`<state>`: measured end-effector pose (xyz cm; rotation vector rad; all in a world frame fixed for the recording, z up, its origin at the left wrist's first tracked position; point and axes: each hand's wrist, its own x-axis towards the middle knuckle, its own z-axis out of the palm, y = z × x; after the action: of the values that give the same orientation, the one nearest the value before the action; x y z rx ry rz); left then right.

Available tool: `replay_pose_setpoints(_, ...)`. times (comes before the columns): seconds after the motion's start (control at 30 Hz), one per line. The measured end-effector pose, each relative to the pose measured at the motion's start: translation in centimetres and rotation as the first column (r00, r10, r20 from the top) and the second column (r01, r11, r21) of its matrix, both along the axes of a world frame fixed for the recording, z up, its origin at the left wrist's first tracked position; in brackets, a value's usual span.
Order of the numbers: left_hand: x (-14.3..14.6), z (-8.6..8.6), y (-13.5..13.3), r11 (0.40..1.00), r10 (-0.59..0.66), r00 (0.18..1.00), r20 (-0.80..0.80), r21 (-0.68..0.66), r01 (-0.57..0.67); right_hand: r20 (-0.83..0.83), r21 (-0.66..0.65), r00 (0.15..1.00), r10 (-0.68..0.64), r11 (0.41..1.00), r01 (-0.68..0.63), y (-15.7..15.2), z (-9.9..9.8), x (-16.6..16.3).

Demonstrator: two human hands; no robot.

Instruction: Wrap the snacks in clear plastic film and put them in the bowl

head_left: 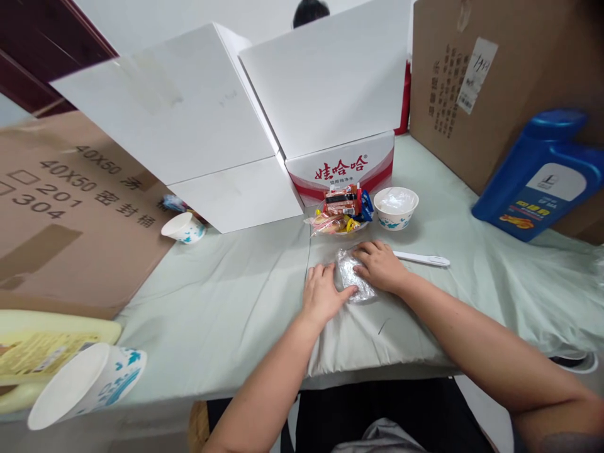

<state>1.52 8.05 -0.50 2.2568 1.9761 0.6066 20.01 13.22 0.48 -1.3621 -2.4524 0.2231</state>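
A crinkled, clear plastic-wrapped packet [355, 277] lies on the cloth between my hands; its contents cannot be made out. My left hand [325, 290] rests at its left side, fingers spread on the cloth and thumb touching the packet's edge. Across the packet's right part lies my right hand [377, 263], its fingers apart and laid over the plastic. Just beyond is a plate [340, 231] heaped with wrapped snacks [343, 202]. To its right stands a paper bowl [396, 209] with clear plastic in it. A slim white tool [422, 258] sticks out beyond my right hand.
White boxes [165, 107] wall off the back of the cloth-covered table [236, 302]. Brown cartons [70, 214] stand on both sides. A blue jug [542, 179] leans at right. Paper bowls [185, 228] and a pale yellow bottle [51, 346] are at left. Someone's head shows behind the boxes.
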Motion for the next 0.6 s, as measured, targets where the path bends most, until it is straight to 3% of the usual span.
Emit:
replay_pose_setpoints(0.07,-0.4,-0.1,0.3,0.999,0.01,0.999,0.037,0.033,-0.011,-0.11,0.035,0.993,0.038,0.999,-0.035,-0.2,0.8,0.7)
replay_pose_setpoints(0.13,-0.8,0.1,0.6,0.995,-0.012,0.995,0.1,0.102,0.002,-0.226,0.051,0.955,0.192,0.981,-0.185,-0.4,1.6,1.3)
replay_pose_setpoints(0.2,-1.0,0.4,0.8,0.977,-0.111,0.98,0.166,0.2,0.077,-0.25,-0.01,0.889,0.383,0.917,-0.398,-0.8,2.3,1.6)
replay_pose_setpoints(0.27,-1.2,0.6,1.0,0.939,-0.282,0.939,0.196,0.256,0.228,-0.181,-0.116,0.845,0.503,0.842,-0.526,-1.2,2.6,1.5)
replay_pose_setpoints(0.33,-1.1,0.6,1.2,0.897,-0.421,0.887,0.188,0.234,0.376,-0.093,-0.176,0.839,0.537,0.82,-0.544,-1.5,2.5,1.2)
replay_pose_setpoints(0.4,-1.1,0.5,1.3,0.884,-0.462,0.872,0.163,0.171,0.436,-0.061,-0.172,0.845,0.531,0.828,-0.533,-1.7,2.4,1.0)
replay_pose_setpoints(0.6,-1.1,0.4,1.2,0.929,-0.37,0.918,0.142,0.07,0.363,-0.17,-0.148,0.833,0.527,0.822,-0.55,-2.4,3.6,1.5)
